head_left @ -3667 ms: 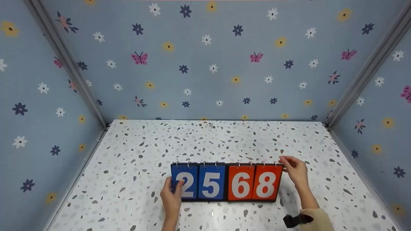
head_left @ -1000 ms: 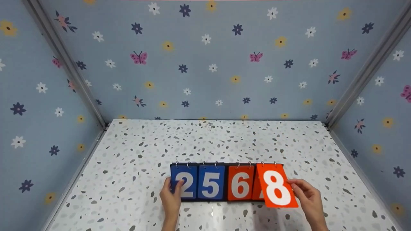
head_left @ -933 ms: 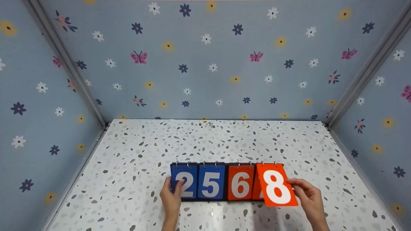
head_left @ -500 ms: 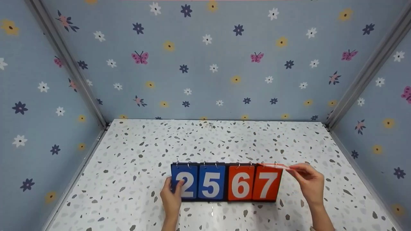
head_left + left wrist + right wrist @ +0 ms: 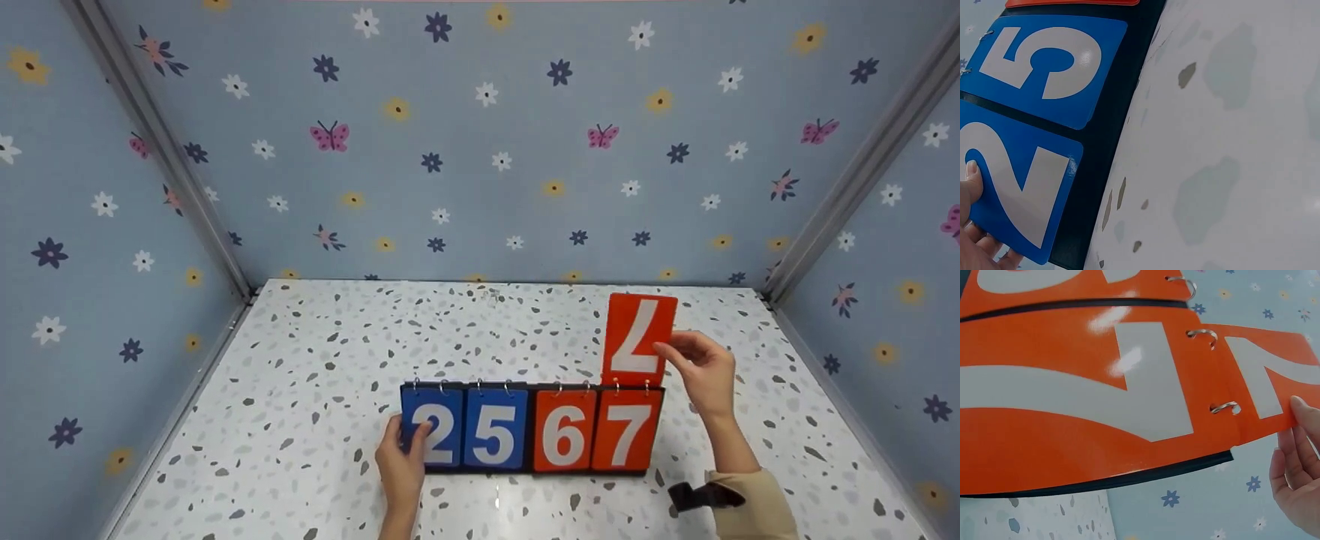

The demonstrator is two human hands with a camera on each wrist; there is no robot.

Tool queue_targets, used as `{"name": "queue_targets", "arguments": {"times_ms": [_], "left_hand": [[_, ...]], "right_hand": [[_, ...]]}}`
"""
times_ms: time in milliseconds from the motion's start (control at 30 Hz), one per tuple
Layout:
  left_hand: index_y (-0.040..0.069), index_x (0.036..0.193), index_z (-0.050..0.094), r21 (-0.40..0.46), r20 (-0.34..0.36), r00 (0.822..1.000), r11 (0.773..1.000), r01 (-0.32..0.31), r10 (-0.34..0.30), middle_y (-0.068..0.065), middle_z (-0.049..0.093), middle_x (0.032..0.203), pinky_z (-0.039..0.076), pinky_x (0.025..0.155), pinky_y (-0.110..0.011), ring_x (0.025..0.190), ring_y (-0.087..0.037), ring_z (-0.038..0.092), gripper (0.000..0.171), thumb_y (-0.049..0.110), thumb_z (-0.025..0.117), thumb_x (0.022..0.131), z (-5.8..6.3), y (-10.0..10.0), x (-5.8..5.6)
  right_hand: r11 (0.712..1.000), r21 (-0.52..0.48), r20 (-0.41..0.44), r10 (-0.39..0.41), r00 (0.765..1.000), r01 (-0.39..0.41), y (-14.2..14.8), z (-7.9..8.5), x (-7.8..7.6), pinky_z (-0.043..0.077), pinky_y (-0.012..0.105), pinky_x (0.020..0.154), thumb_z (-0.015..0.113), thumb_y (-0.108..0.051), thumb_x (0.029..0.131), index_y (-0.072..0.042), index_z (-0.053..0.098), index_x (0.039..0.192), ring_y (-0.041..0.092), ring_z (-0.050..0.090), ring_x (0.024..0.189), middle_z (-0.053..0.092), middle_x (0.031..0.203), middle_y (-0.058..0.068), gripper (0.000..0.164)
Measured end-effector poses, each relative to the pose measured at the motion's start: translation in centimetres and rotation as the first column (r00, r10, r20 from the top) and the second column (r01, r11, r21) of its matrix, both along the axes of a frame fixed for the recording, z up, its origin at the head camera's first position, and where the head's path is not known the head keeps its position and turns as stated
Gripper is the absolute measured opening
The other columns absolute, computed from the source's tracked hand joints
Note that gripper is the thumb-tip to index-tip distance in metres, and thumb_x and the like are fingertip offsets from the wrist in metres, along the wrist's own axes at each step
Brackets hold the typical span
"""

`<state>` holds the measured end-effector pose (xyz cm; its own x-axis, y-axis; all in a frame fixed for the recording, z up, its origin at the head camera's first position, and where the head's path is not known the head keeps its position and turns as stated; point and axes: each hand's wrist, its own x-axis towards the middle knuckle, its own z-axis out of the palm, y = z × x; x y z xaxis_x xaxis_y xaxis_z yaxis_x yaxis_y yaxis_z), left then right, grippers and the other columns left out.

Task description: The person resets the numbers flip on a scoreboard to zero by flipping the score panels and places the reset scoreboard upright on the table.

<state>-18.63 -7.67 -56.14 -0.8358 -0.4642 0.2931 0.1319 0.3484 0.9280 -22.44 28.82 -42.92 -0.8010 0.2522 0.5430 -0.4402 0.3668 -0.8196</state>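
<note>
A flip scoreboard (image 5: 529, 427) stands on the speckled table, its ringed cards reading 2 and 5 in blue, 6 and 7 in red-orange. My left hand (image 5: 402, 461) grips its left end, thumb across the blue 2 card (image 5: 1022, 185) and fingers behind. Above the top edge, a red number card (image 5: 637, 337) stands flipped up on its rings, showing an upside-down 7. My right hand (image 5: 701, 371) pinches this card by its right edge. In the right wrist view the thumb lies on the face of the raised card (image 5: 1269, 382), with fingers behind it.
The speckled white table (image 5: 337, 337) extends around the scoreboard. Flower-patterned blue panels (image 5: 480, 150) enclose it at the back and both sides, with grey metal posts (image 5: 165, 150) at the corners. A black strap (image 5: 705, 496) sits at my right sleeve.
My right hand has lifted the rightmost card off the front and up over the rings, so the front reads 7 instead of 8. My left hand has kept its hold.
</note>
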Motion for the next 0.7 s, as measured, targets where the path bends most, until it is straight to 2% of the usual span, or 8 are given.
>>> {"name": "queue_targets", "arguments": {"times_ms": [233,467,567,633,700], "left_hand": [[0.001,0.091,0.058,-0.022,-0.018,1.0,1.0,0.0,0.0,-0.01,0.064,0.083,0.046,0.065,-0.034,0.073,-0.019,0.059,0.021,0.015,0.069,0.079,0.1,0.0,0.1],[0.001,0.091,0.058,-0.019,-0.002,1.0,1.0,-0.002,0.002,-0.011,0.065,0.085,0.047,0.069,-0.037,0.076,-0.021,0.06,0.021,0.015,0.069,0.08,0.3,0.0,0.2],[0.001,0.091,0.058,-0.014,-0.002,1.0,1.0,-0.007,0.007,-0.011,0.064,0.085,0.047,0.069,-0.038,0.077,-0.022,0.06,0.022,0.015,0.07,0.079,0.3,0.1,0.2],[0.001,0.091,0.058,-0.013,-0.002,1.0,1.0,-0.01,0.01,-0.011,0.064,0.085,0.047,0.07,-0.038,0.078,-0.022,0.061,0.022,0.014,0.07,0.078,0.2,0.1,0.2],[0.0,0.091,0.058,-0.012,-0.001,1.0,1.0,-0.009,0.009,-0.012,0.064,0.085,0.047,0.071,-0.039,0.078,-0.023,0.061,0.022,0.014,0.07,0.078,0.2,0.1,0.1]], "right_hand": [[0.997,0.071,0.038,-0.034,0.999,0.031,1.1,-2.0,-2.5,0.047,0.017,0.061,0.073,-0.001,0.073,0.005,0.066,0.087,0.007,0.059,0.065,0.064,0.076,0.014,0.017],[0.988,0.139,0.078,-0.075,0.994,0.064,1.2,-2.9,-3.4,0.043,0.014,0.055,0.074,-0.007,0.074,0.004,0.067,0.086,0.003,0.056,0.06,0.064,0.074,0.015,0.019],[0.985,0.157,0.125,-0.088,0.988,0.068,1.2,-3.1,-3.5,0.041,0.014,0.05,0.075,-0.01,0.074,0.004,0.067,0.087,0.002,0.055,0.058,0.064,0.074,0.017,0.021],[0.986,0.154,0.156,-0.088,0.984,0.064,1.3,-3.3,-3.6,0.042,0.016,0.049,0.074,-0.012,0.075,0.005,0.066,0.088,0.005,0.056,0.058,0.064,0.075,0.017,0.023],[0.992,0.11,0.176,-0.078,0.981,0.059,1.7,-3.8,-4.0,0.044,0.019,0.051,0.074,-0.012,0.075,0.005,0.065,0.089,0.011,0.059,0.061,0.064,0.077,0.017,0.024]]}}
